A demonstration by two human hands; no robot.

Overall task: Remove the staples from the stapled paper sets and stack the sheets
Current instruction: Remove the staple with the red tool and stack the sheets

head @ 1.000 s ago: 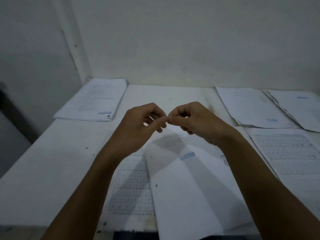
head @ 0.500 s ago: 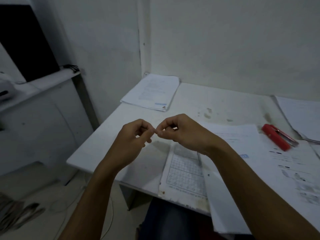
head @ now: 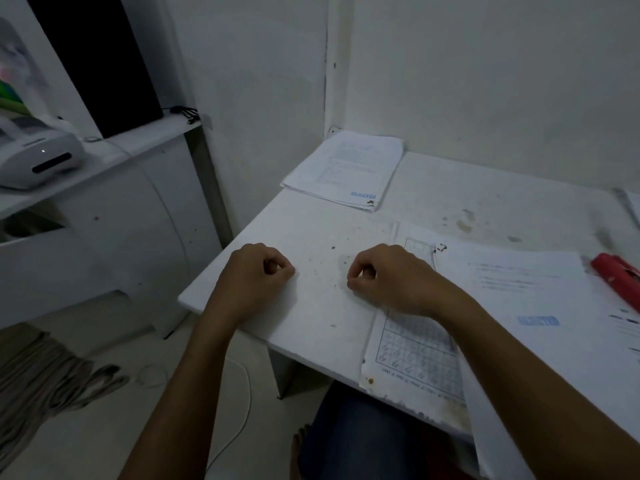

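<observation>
both fingers (head: 351,283) left of sheets (head: 512,289).

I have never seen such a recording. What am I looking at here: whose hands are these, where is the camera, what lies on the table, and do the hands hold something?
There is no machine here. A person wears one camera on the head, so the single picture looks forward and down at their own arms.

The left hand and the right hand are both over the bare part of the white table, apart from each other, with fingers curled. A staple would be too small to see, so I cannot tell whether either hand holds one.

On the table lie a paper stack in the far corner, a grid sheet under the right forearm, and a printed sheet partly over it. A red tool, perhaps a stapler, lies at the right edge. On a shelf to the left stands a white device.
</observation>
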